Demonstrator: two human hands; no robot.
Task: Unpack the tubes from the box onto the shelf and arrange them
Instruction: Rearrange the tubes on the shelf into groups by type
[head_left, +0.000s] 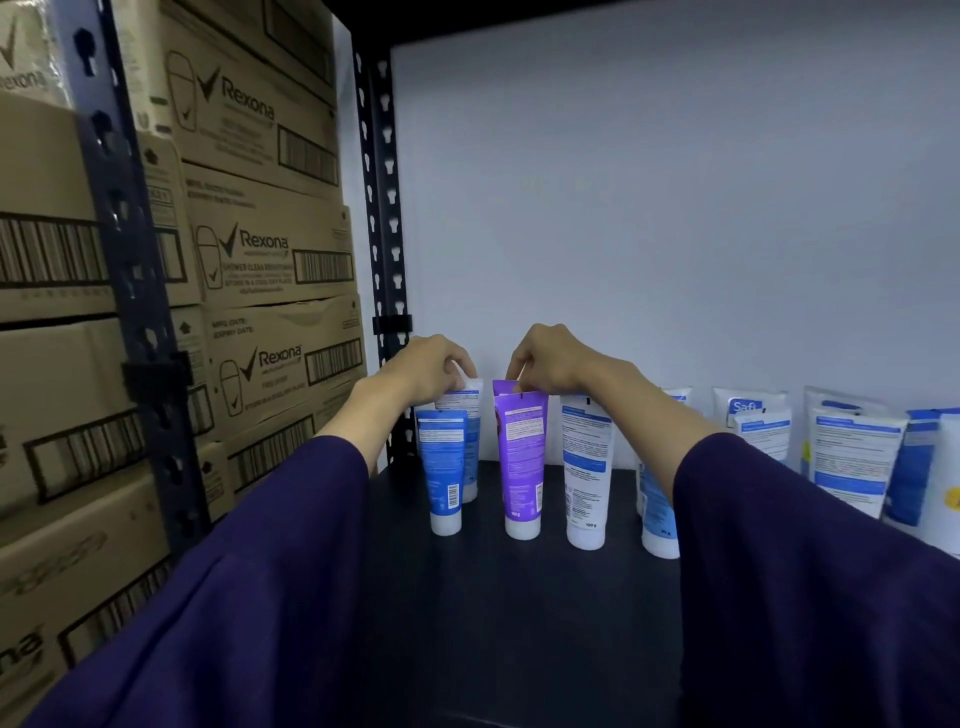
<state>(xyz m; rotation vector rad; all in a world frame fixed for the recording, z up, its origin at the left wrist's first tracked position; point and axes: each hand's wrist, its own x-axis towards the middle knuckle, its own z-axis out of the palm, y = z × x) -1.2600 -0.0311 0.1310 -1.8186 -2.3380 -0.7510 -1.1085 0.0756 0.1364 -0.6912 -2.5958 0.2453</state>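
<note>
Where the dark shelf (519, 597) carries upright tubes standing on their caps, cartons (270, 249) are stacked beyond the left hand (431, 371). That hand pinches the top of a white tube (470, 410) just behind a blue tube (444, 467). The right hand (556, 364) pinches the purple tube (521, 457) below it by its crimped top; further tubes stand to its right.

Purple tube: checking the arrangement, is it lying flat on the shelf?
No, the purple tube stands upright on its cap, its top pinched by the right hand.
</note>
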